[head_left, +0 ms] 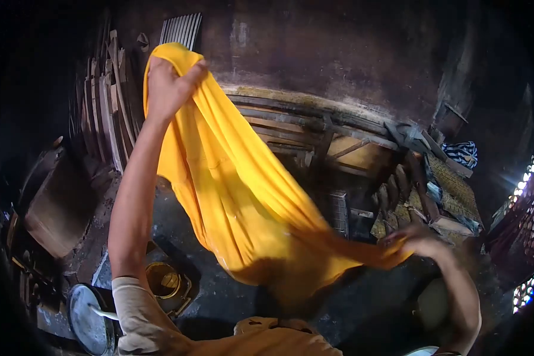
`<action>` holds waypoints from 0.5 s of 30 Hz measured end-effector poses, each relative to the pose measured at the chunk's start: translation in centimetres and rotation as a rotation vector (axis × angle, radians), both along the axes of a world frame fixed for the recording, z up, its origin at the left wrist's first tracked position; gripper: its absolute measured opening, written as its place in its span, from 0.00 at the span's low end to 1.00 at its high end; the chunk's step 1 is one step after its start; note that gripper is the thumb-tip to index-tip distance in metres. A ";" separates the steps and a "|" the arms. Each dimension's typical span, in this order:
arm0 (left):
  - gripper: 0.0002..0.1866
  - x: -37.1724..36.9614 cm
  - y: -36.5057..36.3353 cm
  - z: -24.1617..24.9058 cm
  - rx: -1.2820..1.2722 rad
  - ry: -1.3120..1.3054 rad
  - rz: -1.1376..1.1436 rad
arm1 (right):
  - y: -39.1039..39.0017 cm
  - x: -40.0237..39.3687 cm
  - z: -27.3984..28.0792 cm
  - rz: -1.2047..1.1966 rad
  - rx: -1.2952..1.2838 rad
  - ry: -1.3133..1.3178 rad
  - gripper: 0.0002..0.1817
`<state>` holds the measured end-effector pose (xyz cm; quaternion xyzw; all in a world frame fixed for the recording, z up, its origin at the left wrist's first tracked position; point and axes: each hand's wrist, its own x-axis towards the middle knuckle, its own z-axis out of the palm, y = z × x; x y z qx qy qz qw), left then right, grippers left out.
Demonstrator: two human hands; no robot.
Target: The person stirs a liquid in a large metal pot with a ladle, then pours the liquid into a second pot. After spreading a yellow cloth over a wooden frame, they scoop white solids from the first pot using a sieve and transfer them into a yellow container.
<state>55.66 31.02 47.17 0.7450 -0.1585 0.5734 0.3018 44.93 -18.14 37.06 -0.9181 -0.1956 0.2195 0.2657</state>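
Observation:
A large yellow cloth (231, 196) hangs in folds between my two hands, stretched slantwise from upper left to lower right. My left hand (171, 86) is raised high and closed around its upper end, with the fingers tucked behind the fabric and the thumb showing at the edge. Lower down, my right hand (412, 240) grips the opposite end, slightly smeared by motion, and the cloth there is drawn into a narrow twist. The bottom edge sags in shadow above the dark floor.
Planks (104, 101) lean against the wall at left. By my left elbow are a yellow bucket (163, 280) and a round lidded pot (89, 320). Wooden slats (285, 121) and stacked boards (451, 184) line the back wall. A striped cloth (460, 154) lies at right.

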 end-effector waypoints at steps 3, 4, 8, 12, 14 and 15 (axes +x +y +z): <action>0.14 0.6 0.1 -0.8 0.043 0.039 0.064 | 2.6 -1.3 -0.1 0.280 -0.536 -0.475 0.18; 0.15 0.8 0.2 -1.2 0.078 -0.008 0.121 | 2.1 -1.0 -0.7 0.307 -0.597 -0.556 0.14; 0.13 0.8 0.7 -2.4 0.152 0.048 0.091 | -5.8 5.2 -2.0 -0.056 0.242 -0.471 0.05; 0.21 1.4 0.1 -2.0 0.100 0.114 0.106 | -2.5 5.0 -7.7 -0.360 0.947 0.168 0.23; 0.25 2.5 0.9 -1.9 0.082 0.124 0.136 | 0.8 3.4 -9.3 -0.158 0.778 0.193 0.26; 0.26 2.5 0.9 -1.8 0.089 0.130 0.153 | 2.8 2.7 -9.1 -0.089 0.723 0.203 0.28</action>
